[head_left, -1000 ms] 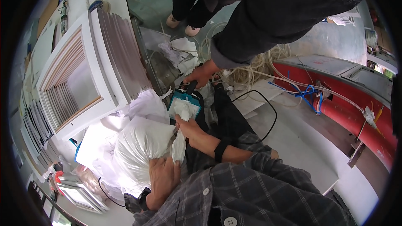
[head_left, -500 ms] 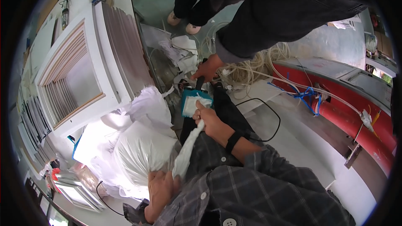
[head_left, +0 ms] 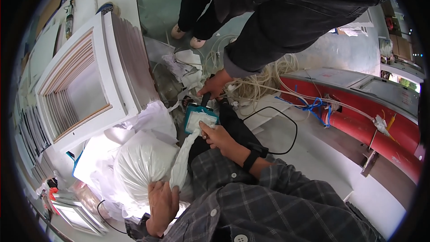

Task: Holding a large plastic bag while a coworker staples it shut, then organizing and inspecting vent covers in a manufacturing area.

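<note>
The left hand [head_left: 162, 204] grips the twisted neck [head_left: 181, 163] of a full white bag [head_left: 141, 166]. The right hand [head_left: 217, 135] holds the neck's upper end against a teal tool [head_left: 200, 118]. A co-worker's hand [head_left: 216, 85] grasps the tool's black handle. A white louvred unit [head_left: 89, 80] stands to the left; a red pipe [head_left: 376, 127] runs along the right.

The other person's hand [head_left: 214, 85] is covering the top of the teal tool [head_left: 199, 117], so what it is gripping cannot be told. The left hand [head_left: 162, 204] is hiding the neck of the white bag [head_left: 139, 166]. The picture's rim is cutting off the small framed panel [head_left: 78, 217].
</note>
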The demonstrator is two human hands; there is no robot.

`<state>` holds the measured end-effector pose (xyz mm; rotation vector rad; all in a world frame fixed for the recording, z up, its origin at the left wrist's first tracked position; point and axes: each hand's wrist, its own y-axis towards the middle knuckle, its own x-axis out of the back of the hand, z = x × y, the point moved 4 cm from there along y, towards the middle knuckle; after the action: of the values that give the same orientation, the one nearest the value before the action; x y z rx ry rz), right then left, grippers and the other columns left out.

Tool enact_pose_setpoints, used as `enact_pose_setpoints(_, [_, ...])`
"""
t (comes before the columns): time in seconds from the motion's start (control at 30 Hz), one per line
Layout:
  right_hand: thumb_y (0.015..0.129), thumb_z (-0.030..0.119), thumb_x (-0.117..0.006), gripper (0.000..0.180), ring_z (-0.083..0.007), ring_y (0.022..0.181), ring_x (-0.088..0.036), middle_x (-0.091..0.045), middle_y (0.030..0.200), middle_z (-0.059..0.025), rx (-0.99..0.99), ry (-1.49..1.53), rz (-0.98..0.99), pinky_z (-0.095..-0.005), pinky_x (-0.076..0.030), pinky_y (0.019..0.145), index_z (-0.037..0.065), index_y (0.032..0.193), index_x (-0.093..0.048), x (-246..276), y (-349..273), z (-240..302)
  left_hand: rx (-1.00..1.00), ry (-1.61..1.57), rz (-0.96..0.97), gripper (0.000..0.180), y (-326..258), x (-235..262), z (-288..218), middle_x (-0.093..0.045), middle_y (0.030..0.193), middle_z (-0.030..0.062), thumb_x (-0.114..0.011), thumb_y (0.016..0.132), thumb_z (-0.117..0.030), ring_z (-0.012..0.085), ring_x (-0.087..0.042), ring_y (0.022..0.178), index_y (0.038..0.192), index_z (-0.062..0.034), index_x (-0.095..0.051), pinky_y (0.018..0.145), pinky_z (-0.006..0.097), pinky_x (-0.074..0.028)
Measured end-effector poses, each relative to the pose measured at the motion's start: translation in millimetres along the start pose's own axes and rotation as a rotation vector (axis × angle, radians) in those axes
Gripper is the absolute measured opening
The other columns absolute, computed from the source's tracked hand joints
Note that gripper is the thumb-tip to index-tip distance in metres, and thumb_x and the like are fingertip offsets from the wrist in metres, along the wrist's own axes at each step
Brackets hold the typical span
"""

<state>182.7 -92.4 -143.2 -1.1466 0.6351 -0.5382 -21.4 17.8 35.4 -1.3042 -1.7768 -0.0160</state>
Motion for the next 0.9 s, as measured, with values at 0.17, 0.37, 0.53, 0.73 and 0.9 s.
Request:
enact_pose_setpoints(0.17, [0.098, 0.043, -0.068, 0.041, -0.0082, 0.053, -0.04, -0.05, 0.066, 0.0027, 0.394, -0.215, -0.106, -0.0281, -0.029, 0.048, 0.005, 0.083, -0.061, 1.0, -6.4, 7.7, -0.033, -0.047, -0.074, 0.016, -4.9, -3.3, 10.6, -0.056, 0.075, 0.0187, -0.064, 0.091, -0.013, 0.0383, -0.053, 0.076, 0.087, 0.0016, -0.06, 0.077, 0.047, -0.039])
enact_pose_setpoints(0.37, [0.091, 0.03, -0.079, 0.033, -0.0124, 0.055, -0.047, -0.052, 0.063, -0.0067, 0.938, -0.617, -0.301, -0.0335, -0.038, 0.052, 0.002, 0.095, -0.062, -2.4, -40.5, 30.9, -0.148, -0.095, -0.2, 0.031, -17.1, -12.6, 25.4, -0.057, 0.084, 0.0208, -0.069, 0.091, -0.022, 0.0416, -0.053, 0.083, 0.1, 0.0062, -0.061, 0.082, 0.049, -0.041])
enact_pose_setpoints(0.53, [0.088, 0.033, -0.081, 0.034, -0.0189, 0.057, -0.056, -0.057, 0.067, -0.0071, 0.963, -0.774, -0.267, -0.0359, -0.044, 0.056, 0.006, 0.097, -0.062, -0.2, -46.0, 38.6, -0.145, -0.07, -0.278, 0.042, -20.7, -8.6, 20.1, -0.057, 0.087, 0.0222, -0.072, 0.09, -0.031, 0.043, -0.053, 0.087, 0.101, 0.0078, -0.061, 0.084, 0.05, -0.041])
enact_pose_setpoints(0.73, [0.085, 0.034, -0.079, 0.03, -0.0334, 0.08, -0.071, -0.069, 0.091, -0.0126, 0.885, -1.166, -0.32, -0.0419, -0.054, 0.068, 0.008, 0.093, -0.066, -2.1, -40.8, 48.6, -0.114, -0.065, -0.383, 0.039, -32.4, -13.5, 28.4, -0.058, 0.089, 0.0208, -0.073, 0.089, -0.03, 0.0424, -0.053, 0.088, 0.1, 0.0061, -0.062, 0.084, 0.049, -0.041])
enact_pose_setpoints(0.9, [0.084, 0.035, -0.079, 0.031, -0.0346, 0.082, -0.07, -0.07, 0.088, -0.0121, 0.851, -1.375, -0.292, -0.0442, -0.054, 0.068, 0.008, 0.092, -0.066, -5.6, -33.2, 75.2, -0.098, -0.098, -0.345, 0.029, -30.9, -11.1, 28.6, -0.056, 0.085, 0.0176, -0.076, 0.085, -0.021, 0.04, -0.053, 0.084, 0.094, 0.0023, -0.062, 0.082, 0.048, -0.042])
